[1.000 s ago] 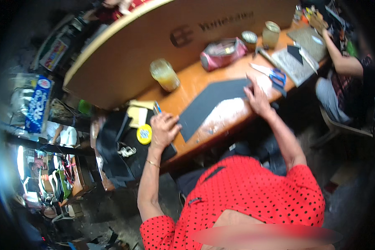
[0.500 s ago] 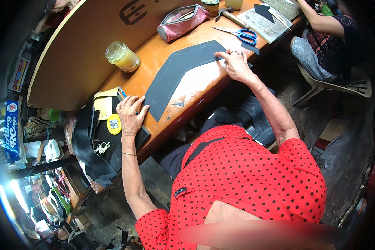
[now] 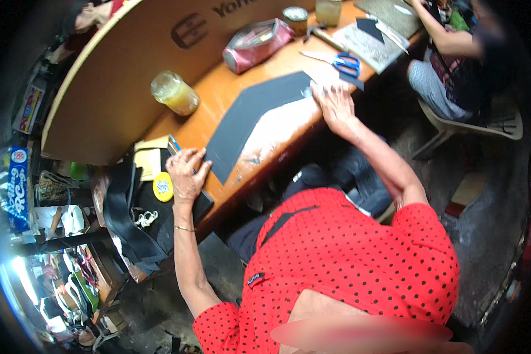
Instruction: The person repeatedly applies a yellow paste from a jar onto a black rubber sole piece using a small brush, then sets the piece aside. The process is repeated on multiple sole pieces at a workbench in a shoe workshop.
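Since half a second ago the view has swung a little and our two hands have barely shifted: both stay planted on the dark grey sheet (image 3: 251,121), which has not moved on the orange table (image 3: 218,94). There is only the head view to go by. In it our left hand (image 3: 186,174) lies flat with the fingers spread on the sheet's pointed near-left end, beside a small blue-capped object (image 3: 174,144) that may lie under the fingertips, though we cannot tell if it is gripped. Our right hand (image 3: 334,105) presses palm-down, unclenched, on the far right end, next to a whitish patch (image 3: 280,127) on the table. Blue-handled scissors (image 3: 339,61) lie just beyond that hand, a jar of yellowish liquid (image 3: 174,92) stands well to the left, and a pink pouch (image 3: 256,44) sits at the back against the brown board (image 3: 130,65). Another person's arm (image 3: 442,35) works at the far end. We judge the sheet thin, light and limp, like rubber or leather, lying dead flat; it would sag if lifted by one corner, so we would take it at both ends or slide it flat.
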The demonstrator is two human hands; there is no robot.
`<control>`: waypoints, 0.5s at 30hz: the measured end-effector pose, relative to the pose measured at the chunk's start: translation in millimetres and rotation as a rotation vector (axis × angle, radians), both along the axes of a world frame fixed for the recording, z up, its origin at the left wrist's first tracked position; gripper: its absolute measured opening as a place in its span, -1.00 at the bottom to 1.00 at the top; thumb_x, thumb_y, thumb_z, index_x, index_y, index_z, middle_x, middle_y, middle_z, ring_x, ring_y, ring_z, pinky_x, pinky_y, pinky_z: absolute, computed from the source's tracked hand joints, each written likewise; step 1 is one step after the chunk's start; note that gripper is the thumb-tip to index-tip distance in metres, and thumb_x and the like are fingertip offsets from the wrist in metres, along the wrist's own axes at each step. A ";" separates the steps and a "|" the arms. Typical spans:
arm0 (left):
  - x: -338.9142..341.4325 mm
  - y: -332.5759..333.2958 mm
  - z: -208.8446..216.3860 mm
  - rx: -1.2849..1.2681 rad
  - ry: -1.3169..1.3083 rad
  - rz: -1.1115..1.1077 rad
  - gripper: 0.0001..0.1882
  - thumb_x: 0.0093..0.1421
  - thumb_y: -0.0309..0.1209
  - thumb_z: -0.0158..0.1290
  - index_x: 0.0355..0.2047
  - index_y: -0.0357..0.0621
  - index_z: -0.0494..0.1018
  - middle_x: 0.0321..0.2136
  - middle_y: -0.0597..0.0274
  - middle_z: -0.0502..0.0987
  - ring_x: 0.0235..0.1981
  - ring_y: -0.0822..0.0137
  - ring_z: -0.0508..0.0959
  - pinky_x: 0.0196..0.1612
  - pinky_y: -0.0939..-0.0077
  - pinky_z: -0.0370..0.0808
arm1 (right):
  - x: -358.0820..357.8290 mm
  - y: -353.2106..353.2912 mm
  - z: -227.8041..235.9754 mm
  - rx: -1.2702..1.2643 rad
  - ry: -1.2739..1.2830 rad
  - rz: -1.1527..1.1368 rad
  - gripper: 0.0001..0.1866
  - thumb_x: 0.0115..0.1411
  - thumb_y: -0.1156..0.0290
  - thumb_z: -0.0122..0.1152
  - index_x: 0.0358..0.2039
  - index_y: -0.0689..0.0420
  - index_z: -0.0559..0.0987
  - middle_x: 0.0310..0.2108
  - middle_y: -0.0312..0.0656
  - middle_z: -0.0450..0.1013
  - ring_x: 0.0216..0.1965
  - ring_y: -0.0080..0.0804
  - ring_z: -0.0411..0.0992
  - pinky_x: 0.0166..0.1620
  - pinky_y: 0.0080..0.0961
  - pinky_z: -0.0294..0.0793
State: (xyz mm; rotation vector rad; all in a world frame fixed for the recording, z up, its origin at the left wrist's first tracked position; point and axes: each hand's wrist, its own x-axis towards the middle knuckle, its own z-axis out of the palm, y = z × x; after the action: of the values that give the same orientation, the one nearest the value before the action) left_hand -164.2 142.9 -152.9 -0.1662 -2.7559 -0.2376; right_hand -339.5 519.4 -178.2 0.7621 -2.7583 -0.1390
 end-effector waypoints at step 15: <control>4.5 3.3 0.8 0.070 0.012 0.033 -0.63 0.00 -0.14 0.20 -0.20 0.01 0.57 -0.20 0.23 0.51 -0.08 0.29 0.44 0.11 0.19 0.14 | 11.4 -11.7 19.6 0.000 -0.232 -0.217 -0.43 0.11 0.53 -0.10 0.20 0.08 0.24 0.07 0.07 0.26 0.13 0.00 0.19 0.13 0.08 0.02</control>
State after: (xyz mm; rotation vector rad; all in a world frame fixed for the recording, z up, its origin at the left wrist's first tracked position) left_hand -159.7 146.2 -152.0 -0.1029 -2.7310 -0.3223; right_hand -328.1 507.6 -158.7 0.5043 -3.0567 -0.0984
